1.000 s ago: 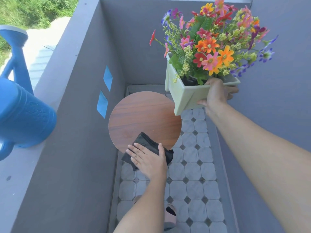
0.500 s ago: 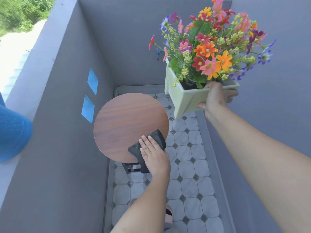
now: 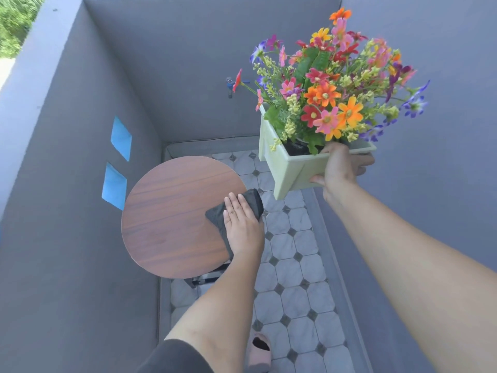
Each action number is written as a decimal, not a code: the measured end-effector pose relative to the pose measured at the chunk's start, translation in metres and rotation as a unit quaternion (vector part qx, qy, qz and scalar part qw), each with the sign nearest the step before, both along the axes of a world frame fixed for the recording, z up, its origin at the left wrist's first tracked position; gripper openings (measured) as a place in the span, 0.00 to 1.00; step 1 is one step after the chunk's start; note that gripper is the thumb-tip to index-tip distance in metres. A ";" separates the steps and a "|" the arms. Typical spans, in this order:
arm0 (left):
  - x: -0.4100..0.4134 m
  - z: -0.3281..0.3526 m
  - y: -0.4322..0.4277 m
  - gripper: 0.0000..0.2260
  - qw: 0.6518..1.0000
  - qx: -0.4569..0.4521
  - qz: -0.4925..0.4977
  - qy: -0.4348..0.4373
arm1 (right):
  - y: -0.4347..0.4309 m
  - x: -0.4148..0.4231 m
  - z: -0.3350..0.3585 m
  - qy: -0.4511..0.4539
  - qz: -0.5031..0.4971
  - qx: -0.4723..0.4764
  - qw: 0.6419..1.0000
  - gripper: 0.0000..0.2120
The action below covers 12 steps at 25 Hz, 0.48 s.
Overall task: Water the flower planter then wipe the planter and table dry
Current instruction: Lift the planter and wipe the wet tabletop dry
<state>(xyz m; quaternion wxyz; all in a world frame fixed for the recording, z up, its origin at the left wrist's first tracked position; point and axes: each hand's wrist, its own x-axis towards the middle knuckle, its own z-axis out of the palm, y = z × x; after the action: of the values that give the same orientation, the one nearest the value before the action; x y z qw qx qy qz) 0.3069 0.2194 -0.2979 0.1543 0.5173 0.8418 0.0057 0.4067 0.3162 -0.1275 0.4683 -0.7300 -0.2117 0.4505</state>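
A narrow balcony corner with grey walls and a floor of pale octagonal tiles (image 3: 293, 270) frames the scene in the head view, and a small round wood-grain surface (image 3: 172, 211) stands against the left wall below two blue patches (image 3: 115, 160). The left hand (image 3: 243, 224) lies flat on a dark cloth (image 3: 250, 201) at the right edge of that surface, its fingers (image 3: 234, 205) held straight and close together, palm pressing down; the flat hand spreads pressure across the cloth, which suits mopping up water, so the table-drying step looks to be in hand. No water can be made out on the wood. The right hand (image 3: 340, 170) holds the pale green flower planter (image 3: 293, 168) up in the air, right of the surface and well clear of it, fingers curled under the base with the thumb over the rim. Lifting it away seems meant to bare the whole tabletop for wiping. The planter tilts a little, its mixed orange, pink and purple flowers (image 3: 330, 87) leaning toward the back wall, where a small tap (image 3: 229, 86) sits. A slippered foot (image 3: 259, 351) shows at the bottom.
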 end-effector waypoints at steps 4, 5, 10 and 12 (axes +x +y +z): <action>-0.012 0.007 0.031 0.37 0.998 0.042 0.009 -0.048 | 0.005 0.004 -0.003 0.000 -0.008 -0.009 1.000 0.22; -0.015 0.008 0.038 0.36 0.997 0.056 0.017 -0.050 | 0.006 0.004 -0.003 -0.001 -0.010 -0.010 1.000 0.22; -0.035 0.011 0.062 0.34 0.995 0.076 0.040 -0.054 | 0.013 0.004 -0.004 -0.006 -0.011 -0.005 1.000 0.26; -0.044 0.011 0.072 0.33 0.994 0.086 0.046 -0.056 | 0.014 0.004 -0.004 -0.007 -0.012 -0.001 1.000 0.24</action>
<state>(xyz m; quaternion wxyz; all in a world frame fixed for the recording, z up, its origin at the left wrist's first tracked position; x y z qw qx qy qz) 0.2632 0.2914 -0.2871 0.1554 0.4880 0.8513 0.1142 0.4107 0.3305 -0.1313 0.4714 -0.7360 -0.2064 0.4399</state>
